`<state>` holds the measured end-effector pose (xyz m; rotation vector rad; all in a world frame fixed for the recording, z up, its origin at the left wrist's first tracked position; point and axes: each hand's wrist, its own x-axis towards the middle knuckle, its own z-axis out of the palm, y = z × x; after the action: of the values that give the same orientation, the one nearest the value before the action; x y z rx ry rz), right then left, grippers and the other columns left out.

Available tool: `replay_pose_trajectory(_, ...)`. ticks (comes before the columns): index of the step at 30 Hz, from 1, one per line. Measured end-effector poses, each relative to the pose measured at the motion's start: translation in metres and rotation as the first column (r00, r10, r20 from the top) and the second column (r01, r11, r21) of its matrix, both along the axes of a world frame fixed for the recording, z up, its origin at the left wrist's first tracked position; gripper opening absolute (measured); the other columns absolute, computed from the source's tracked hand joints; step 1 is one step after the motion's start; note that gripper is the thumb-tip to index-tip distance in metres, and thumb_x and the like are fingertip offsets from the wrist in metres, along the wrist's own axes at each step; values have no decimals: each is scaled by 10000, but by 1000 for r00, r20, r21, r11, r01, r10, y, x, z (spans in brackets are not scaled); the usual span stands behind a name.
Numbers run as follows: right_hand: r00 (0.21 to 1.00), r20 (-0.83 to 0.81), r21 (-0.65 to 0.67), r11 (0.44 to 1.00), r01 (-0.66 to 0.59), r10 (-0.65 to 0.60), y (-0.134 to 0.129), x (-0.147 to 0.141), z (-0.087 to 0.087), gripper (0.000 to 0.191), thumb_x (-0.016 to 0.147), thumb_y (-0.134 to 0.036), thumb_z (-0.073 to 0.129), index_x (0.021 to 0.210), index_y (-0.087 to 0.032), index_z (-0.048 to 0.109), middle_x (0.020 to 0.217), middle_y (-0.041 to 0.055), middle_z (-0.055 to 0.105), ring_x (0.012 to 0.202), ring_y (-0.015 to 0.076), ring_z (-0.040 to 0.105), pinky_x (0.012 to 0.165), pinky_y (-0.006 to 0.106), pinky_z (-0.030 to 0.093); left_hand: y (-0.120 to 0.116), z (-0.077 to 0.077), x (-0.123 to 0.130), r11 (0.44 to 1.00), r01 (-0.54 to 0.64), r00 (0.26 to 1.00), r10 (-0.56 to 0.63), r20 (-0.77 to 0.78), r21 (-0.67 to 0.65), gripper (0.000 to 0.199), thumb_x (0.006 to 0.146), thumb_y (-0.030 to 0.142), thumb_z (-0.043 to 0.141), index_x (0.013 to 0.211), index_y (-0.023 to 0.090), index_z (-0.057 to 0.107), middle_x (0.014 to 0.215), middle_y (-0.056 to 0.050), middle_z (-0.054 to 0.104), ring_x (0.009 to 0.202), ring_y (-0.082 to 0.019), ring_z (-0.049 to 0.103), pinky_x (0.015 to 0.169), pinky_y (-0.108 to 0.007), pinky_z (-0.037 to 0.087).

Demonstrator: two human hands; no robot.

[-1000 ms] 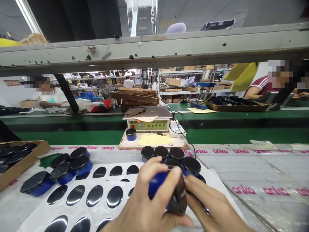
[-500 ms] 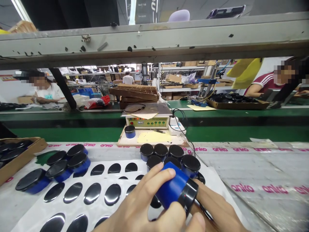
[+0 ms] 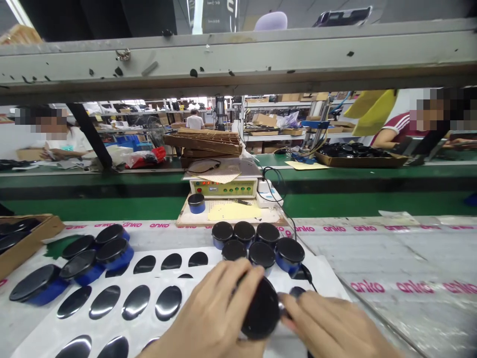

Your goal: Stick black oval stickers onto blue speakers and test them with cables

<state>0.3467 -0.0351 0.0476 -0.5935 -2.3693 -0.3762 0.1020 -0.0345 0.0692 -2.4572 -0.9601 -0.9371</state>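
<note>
On the bench (image 3: 391, 258), cylinders (image 3: 261, 254) crowd the left hand (image 3: 219, 306).

From here I see a speckled metal shelf beam (image 3: 283, 57) spanning a green conveyor belt (image 3: 335, 198), with cluttered racks (image 3: 272, 135) under bright ceiling light (image 3: 197, 17).

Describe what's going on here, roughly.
A person's left hand holds a round black-faced piece above the bench; the right hand is close at its edge, its grip partly hidden. Just beyond are blue cylinders with black tops, with more off to the left. White sheets bearing shiny black discs lie by the left hand, and a control box stands behind, indicators lit.
</note>
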Motion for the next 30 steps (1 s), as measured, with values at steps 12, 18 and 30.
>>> replay_pose_trajectory(12, 683, 40, -291, 645, 707, -730, 78, 86, 11, 593, 965, -494, 356, 1313, -31, 484, 1253, 279, 556, 1179, 358, 527, 914, 463, 426, 21, -58, 63, 893, 258, 955, -293, -42, -368, 713, 747, 485, 697, 1285, 82, 459, 1205, -164, 609, 1132, -338, 562, 980, -497, 484)
replay_pose_trajectory(18, 885, 226, -556, 692, 460, -407, 78, 16, -23, 520, 847, -416, 584, 1296, -165, 502, 1239, 127, 600, 1059, 282, 622, 822, 384, 526, 53, -31, 47, 878, -1, 999, -15, -30, -479, 405, 844, 276, 618, 1221, 174, 514, 1215, -114, 583, 1164, -291, 504, 1000, -546, 428)
replay_pose_trajectory(30, 878, 96, -635, 651, 417, -469, 71, 30, -13, 428, 884, -361, 503, 1274, -187, 478, 1298, 145, 526, 1218, 321, 475, 974, 523, 408, 63, -36, 54, 820, 113, 982, -7, 188, -561, 628, 682, 272, 764, 1226, 191, 463, 1190, -89, 554, 1099, -228, 579, 955, -389, 503)
